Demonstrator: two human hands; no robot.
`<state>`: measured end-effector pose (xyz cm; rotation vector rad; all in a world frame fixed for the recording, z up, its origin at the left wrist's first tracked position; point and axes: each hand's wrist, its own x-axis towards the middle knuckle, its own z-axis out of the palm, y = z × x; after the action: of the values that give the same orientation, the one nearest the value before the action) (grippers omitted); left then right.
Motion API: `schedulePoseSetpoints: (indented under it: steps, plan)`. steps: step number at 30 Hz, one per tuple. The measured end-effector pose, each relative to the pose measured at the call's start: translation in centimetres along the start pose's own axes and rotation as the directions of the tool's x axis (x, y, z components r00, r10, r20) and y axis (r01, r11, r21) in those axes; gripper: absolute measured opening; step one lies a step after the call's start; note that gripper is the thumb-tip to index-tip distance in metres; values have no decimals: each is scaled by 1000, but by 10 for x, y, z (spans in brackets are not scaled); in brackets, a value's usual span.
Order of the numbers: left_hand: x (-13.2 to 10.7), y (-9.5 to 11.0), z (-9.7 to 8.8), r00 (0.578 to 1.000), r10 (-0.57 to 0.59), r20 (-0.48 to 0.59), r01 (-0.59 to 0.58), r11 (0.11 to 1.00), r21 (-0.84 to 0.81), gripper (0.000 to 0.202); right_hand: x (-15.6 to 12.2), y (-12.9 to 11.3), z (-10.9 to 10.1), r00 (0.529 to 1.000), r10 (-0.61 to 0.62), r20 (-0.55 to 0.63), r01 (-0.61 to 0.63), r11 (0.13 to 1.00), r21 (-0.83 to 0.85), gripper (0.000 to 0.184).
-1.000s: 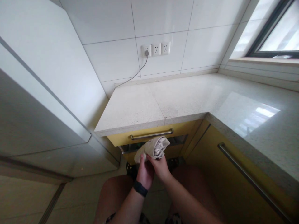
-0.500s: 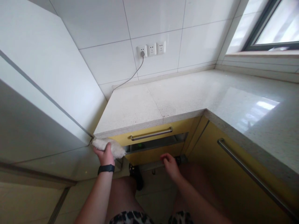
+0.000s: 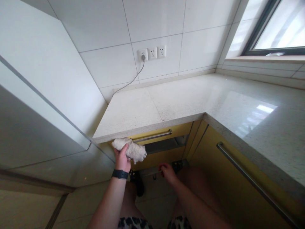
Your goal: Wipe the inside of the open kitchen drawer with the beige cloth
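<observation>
At the near side, the right hand has curled fingers; if they hold something, I cannot tell. The left hand has fingers clamped on a pale cloth bundle, before yellow drawers.

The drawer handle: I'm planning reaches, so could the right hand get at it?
Probably yes: the right hand is below the drawer handle, whose right end shows uncovered; the cloth bundle in the left hand appears only near its left end.
</observation>
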<state>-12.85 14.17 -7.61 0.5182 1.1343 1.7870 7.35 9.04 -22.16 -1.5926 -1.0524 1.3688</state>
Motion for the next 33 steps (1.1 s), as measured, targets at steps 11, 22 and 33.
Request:
schedulePoseSetpoints:
  steps: [11, 22, 33]
  plan:
    - [-44, 96, -13, 959, 83, 270, -165, 940, 298, 69, 8, 12, 5, 988, 133, 76, -135, 990, 30, 14]
    - [40, 169, 150, 147, 203, 968, -961, -203, 189, 71, 13, 46, 7, 957, 210, 198, -165, 961, -224, 3]
    - [82, 78, 160, 258, -2, 966, -884, -403, 235, 61, 11, 71, 5, 969, 124, 214, -11, 885, -465, 4]
